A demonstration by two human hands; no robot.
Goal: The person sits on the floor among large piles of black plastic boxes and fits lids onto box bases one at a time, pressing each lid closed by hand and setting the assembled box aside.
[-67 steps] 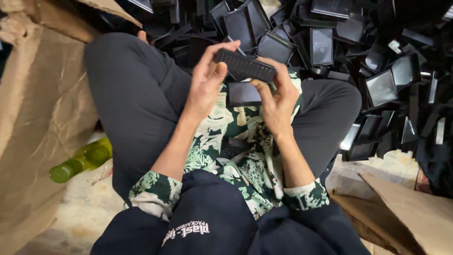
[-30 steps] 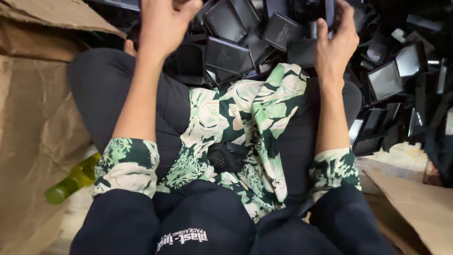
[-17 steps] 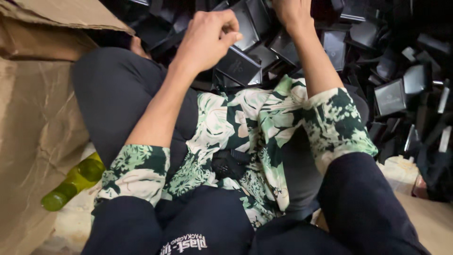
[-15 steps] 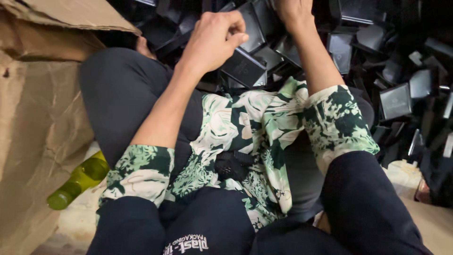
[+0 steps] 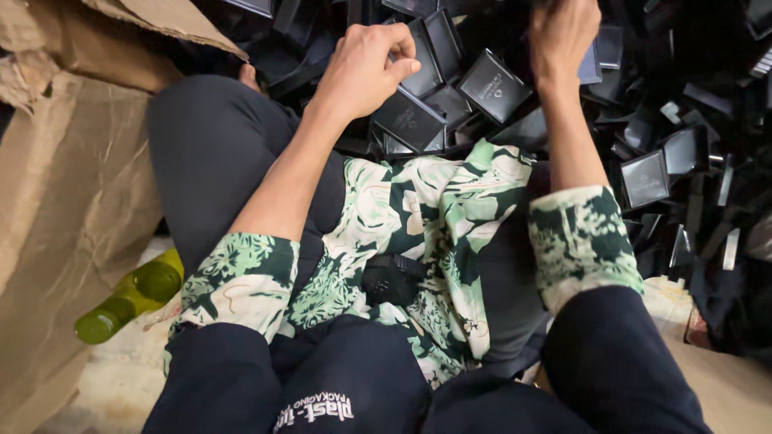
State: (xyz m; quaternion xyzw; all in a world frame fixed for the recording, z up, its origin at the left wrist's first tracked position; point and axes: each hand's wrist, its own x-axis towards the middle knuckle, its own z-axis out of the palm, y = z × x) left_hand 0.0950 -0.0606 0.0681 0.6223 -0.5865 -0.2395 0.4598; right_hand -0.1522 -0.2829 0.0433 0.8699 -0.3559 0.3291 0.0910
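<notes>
I sit cross-legged before a heap of small black boxes (image 5: 494,84), many lying open. My left hand (image 5: 366,68) is curled into a fist above the near edge of the heap, thumb pressed on the forefinger, with nothing visible in it; a black box (image 5: 408,120) lies just below it. My right hand (image 5: 563,32) reaches into the heap at the top of the view, its fingertips cut off by the frame. A flat black box (image 5: 591,64) sits against its palm side; whether the hand grips it is unclear.
Torn brown cardboard (image 5: 64,161) stands at my left. A green glass bottle (image 5: 129,297) lies on the pale floor beside my left knee. A small black device (image 5: 390,277) rests on the floral shirt in my lap. More black boxes (image 5: 643,177) spread to the right.
Earlier both hands held a long black piece above my lap. They have since let it go and reached forward into the heap, the left hand closing into a fist.
</notes>
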